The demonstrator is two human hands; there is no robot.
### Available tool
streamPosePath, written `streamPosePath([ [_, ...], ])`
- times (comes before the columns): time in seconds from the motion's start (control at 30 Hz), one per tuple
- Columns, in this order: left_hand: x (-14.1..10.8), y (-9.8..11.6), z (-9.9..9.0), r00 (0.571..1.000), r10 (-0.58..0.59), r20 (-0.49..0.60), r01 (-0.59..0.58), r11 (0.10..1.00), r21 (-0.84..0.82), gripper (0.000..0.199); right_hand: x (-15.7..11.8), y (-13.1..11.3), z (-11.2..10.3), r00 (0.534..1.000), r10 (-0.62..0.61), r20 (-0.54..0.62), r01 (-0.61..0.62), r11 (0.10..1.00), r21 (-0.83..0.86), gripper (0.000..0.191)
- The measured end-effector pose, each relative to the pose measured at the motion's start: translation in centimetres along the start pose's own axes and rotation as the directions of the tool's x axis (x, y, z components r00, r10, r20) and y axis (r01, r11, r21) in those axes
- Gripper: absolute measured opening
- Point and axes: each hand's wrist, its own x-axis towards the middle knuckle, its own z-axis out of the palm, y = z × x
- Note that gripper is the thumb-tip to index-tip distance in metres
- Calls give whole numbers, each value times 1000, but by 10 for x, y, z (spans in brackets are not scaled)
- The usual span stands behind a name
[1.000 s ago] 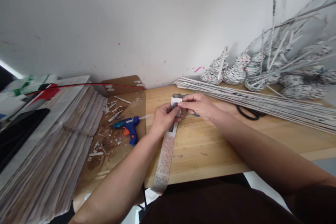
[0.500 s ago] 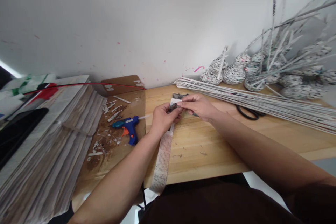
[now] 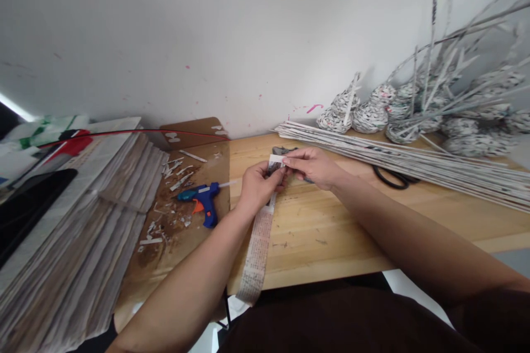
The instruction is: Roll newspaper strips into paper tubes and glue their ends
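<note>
A long strip of newspaper [image 3: 257, 248] runs from between my hands down over the table's front edge, its lower end hanging free. My left hand [image 3: 260, 183] is closed on the strip near its upper end, thumb on top. With thumb and fingers pinched, my right hand [image 3: 309, 167] grips the right side of that same upper end. Fingers hide part of the paper there. Just behind my hands, a dark grey object [image 3: 281, 150] lies on the wood, mostly covered, so its kind does not show.
A blue glue gun [image 3: 202, 198] lies among paper scraps on a brown board [image 3: 219, 165]. Stacked newspaper [image 3: 103, 220] fills the left. Rolled paper sticks [image 3: 393, 160] lie over black-handled scissors [image 3: 391, 177]. Woven paper shapes [image 3: 370, 116] stand along the wall.
Almost nothing differs. My right fingers have shifted very slightly at the strip's upper end, and both hands keep their hold on it.
</note>
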Motion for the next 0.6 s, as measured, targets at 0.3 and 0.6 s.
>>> streamPosePath([
  [0.3, 0, -1, 1, 1000, -2, 6, 2, 1000, 18, 26, 0, -1, 7, 992, -22, -122, 15, 998, -62, 21],
  [0.6, -1, -2, 1, 1000, 26, 9, -27, 999, 46, 27, 1, 7, 9, 969, -168, -179, 131, 971, -199, 33],
])
